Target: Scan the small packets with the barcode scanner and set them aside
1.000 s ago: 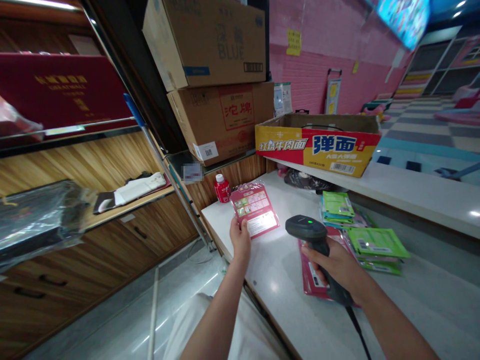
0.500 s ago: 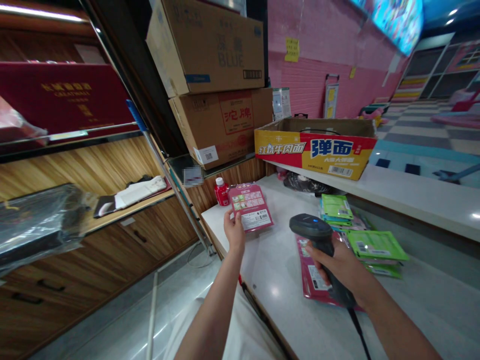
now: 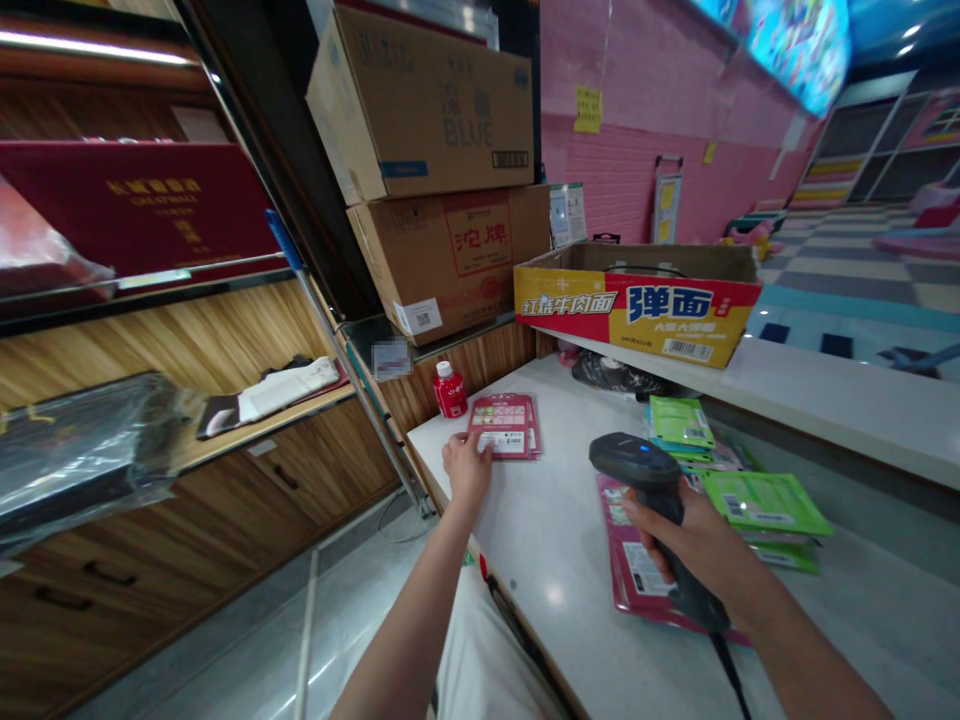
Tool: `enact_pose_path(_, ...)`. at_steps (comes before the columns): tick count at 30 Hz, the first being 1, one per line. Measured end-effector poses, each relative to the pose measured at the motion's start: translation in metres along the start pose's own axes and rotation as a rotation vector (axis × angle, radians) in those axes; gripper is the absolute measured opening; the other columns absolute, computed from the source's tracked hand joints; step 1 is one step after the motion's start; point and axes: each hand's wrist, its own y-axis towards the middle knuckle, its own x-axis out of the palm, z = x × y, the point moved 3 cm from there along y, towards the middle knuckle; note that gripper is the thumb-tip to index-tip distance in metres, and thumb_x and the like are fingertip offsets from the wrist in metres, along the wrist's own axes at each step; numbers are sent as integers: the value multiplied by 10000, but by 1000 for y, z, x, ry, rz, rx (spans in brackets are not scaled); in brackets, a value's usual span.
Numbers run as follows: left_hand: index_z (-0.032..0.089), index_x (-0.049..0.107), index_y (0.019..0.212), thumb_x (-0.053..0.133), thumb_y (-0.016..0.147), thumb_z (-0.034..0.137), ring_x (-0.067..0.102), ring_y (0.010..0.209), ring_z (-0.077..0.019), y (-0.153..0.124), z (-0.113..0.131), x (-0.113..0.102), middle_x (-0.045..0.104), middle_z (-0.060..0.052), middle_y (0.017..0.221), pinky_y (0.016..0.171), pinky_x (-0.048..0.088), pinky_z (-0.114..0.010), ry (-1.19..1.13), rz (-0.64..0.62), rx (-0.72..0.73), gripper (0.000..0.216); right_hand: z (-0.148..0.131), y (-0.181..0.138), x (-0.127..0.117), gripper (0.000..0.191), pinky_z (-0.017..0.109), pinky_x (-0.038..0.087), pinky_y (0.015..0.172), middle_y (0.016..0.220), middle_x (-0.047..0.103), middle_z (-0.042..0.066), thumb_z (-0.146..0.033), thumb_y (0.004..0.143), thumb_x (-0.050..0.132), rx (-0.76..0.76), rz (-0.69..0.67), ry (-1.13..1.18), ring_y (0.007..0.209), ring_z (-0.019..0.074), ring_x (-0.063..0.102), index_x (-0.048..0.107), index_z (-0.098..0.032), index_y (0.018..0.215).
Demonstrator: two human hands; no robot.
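My left hand [image 3: 469, 470] has its fingers at the near edge of a pink flat packet [image 3: 504, 440], which lies over another pink packet at the far left of the counter. A barcode label shows on its upper side. A small red bottle with a white cap [image 3: 450, 390] stands just behind it. Wrapped round the handle of a black barcode scanner [image 3: 637, 465] is my right hand [image 3: 709, 545]. The scanner's blue light shows on top and its cable trails down. Below it lie more dark pink packets [image 3: 626, 570], partly covered by the scanner and hand.
Green packets [image 3: 765, 500] lie in piles on the white counter [image 3: 555, 520], right of the scanner. An open noodle carton [image 3: 637, 310] sits on the raised ledge. Two cardboard boxes [image 3: 465, 250] are stacked at the back left. Wooden drawers [image 3: 225, 510] stand at the left.
The pink packet in my left hand has gone from tilted up to lying flat on the other one. My right hand still holds the scanner in nearly the same place.
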Motion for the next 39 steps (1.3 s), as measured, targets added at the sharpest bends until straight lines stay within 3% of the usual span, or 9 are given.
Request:
enact_pose_path(3, 246, 648, 1196, 657, 781, 422, 464, 1164, -311, -13, 4, 2, 523, -133, 1236, 982, 385, -414, -13, -35, 120, 450, 0, 0, -1, 317, 203, 386, 320, 486, 513, -84, -458, 715, 665, 13, 24, -9, 336, 86, 454, 524, -197, 827)
enact_pose_path(9, 235, 671, 1168, 611, 823, 281, 488, 1167, -296, -12, 5, 9, 539, -132, 1262, 1006, 394, -410, 26, -70, 198, 353, 4, 4, -3, 302, 196, 377, 316, 475, 512, -89, -468, 736, 643, 7, 31, -24, 320, 77, 441, 505, -208, 798)
enact_pose_path(17, 190, 654, 1125, 598, 806, 195, 459, 1214, -307, -26, 22, 0, 542, -145, 1271, 1022, 377, -456, -52, 64, 297, 323, -2, 8, -27, 323, 201, 390, 325, 465, 517, -80, -472, 729, 664, 17, 106, -8, 332, 74, 439, 473, -213, 717)
enact_pose_path(19, 181, 647, 1080, 581, 808, 174, 549, 1090, -261, -41, 42, -1, 607, -127, 1150, 948, 430, -404, -173, -14, 305, 280, -5, 7, -32, 326, 201, 393, 331, 448, 511, -79, -479, 729, 664, 33, 120, -8, 336, 79, 446, 476, -214, 709)
enact_pose_path(23, 154, 592, 1022, 598, 819, 371, 606, 654, -167, -86, 95, 5, 651, -32, 727, 633, 449, -268, -420, -419, 197, 298, -10, 6, -40, 321, 207, 408, 341, 460, 522, -78, -475, 720, 677, 25, 150, 4, 343, 83, 455, 486, -217, 725)
enact_pose_path(27, 138, 579, 1052, 737, 598, 592, 611, 695, -207, -118, 127, 5, 670, -67, 783, 567, 378, -262, -313, -586, 177, 662, -11, 7, -46, 325, 204, 395, 330, 490, 528, -81, -472, 718, 686, -9, 130, 18, 338, 80, 455, 489, -217, 758)
enact_pose_path(30, 146, 621, 998, 783, 538, 561, 604, 699, -208, -123, 130, 6, 677, -74, 804, 569, 357, -261, -282, -630, 180, 640, -12, 8, -50, 317, 203, 394, 327, 507, 536, -82, -451, 716, 695, -15, 143, 27, 339, 82, 462, 501, -215, 803)
enact_pose_path(33, 162, 653, 834, 767, 592, 493, 574, 634, -173, -121, 124, 11, 663, -48, 737, 550, 334, -251, -330, -666, 168, 425, -13, 7, -51, 312, 205, 405, 337, 514, 540, -81, -429, 709, 706, -7, 155, 42, 350, 86, 474, 504, -214, 809)
enact_pose_path(39, 169, 583, 679, 722, 641, 274, 532, 574, -126, -112, 109, 10, 605, -1, 634, 523, 346, -226, -468, -658, 143, 179, -16, 4, -46, 351, 209, 394, 332, 486, 522, -83, -460, 681, 720, -9, 130, 69, 347, 90, 459, 474, -226, 766)
